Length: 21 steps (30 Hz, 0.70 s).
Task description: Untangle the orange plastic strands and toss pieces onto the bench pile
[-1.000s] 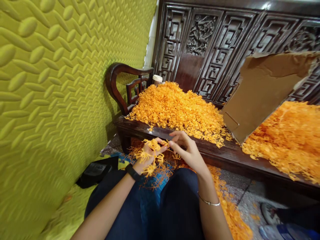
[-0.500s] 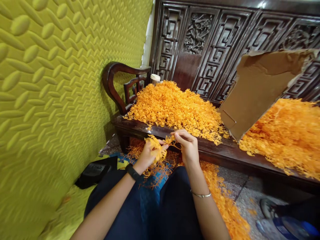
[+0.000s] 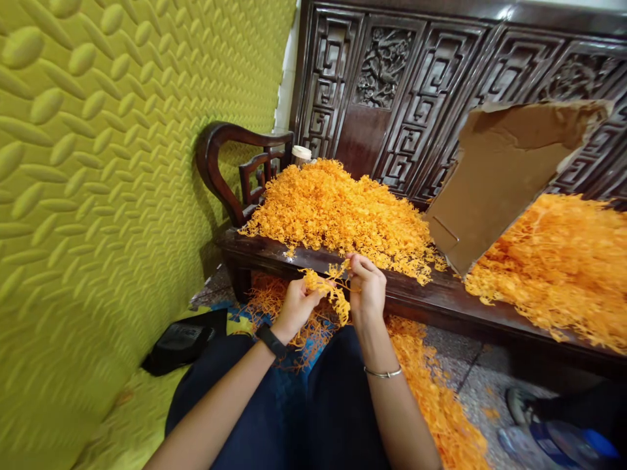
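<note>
left hand: gripping orange sprigs | right hand: pinching a strand | sprigs: between the 2 hands, near the bench | risk: hard tugging could snap the strand; loose grip could drop sprigs

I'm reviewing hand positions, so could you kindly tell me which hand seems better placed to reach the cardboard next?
Probably the right hand: it is nearer the cardboard, which stands to the right of both hands. The left hand is farther off; both hold orange strands.
</note>
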Tool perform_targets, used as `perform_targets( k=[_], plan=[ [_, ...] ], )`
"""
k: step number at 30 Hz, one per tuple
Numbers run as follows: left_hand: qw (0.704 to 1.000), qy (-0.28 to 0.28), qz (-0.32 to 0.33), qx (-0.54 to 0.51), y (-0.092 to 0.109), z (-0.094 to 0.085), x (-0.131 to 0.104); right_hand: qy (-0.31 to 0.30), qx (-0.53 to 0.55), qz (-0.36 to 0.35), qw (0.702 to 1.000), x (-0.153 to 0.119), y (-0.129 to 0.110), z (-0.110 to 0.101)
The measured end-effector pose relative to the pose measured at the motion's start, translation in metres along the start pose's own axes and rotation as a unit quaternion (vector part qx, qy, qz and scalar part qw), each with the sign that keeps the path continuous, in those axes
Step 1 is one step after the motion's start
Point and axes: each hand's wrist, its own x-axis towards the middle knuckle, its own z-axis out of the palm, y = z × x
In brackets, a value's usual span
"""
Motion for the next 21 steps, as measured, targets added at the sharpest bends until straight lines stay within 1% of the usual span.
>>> perform_targets(
  k=[8,11,14,18,20,21],
  plan=[
    [1.000,-0.007,-0.005,-0.018,-0.008,0.007,0.005,0.060,0.018,-0.016,0.998,0.001,-0.004,0.005],
    [1.000,-0.008,-0.005,-0.022,-0.011,0.009,0.005,0.086,0.009,-0.038,0.996,0.002,-0.005,0.003],
    [1.000,-0.009,-0.004,-0.026,-0.012,0.010,0.005,0.084,0.001,-0.070,0.994,0.003,-0.001,0.001],
    [0.999,-0.018,-0.011,-0.032,-0.010,0.011,0.006,0.075,0.007,-0.100,0.992,0.002,0.008,0.006],
    [0.999,-0.030,-0.016,-0.032,-0.010,0.011,0.005,0.077,0.011,-0.119,0.990,0.003,0.002,0.007],
    [0.999,-0.036,-0.019,-0.030,-0.010,0.011,0.004,0.079,0.015,-0.133,0.988,0.006,-0.006,0.004]
  ],
)
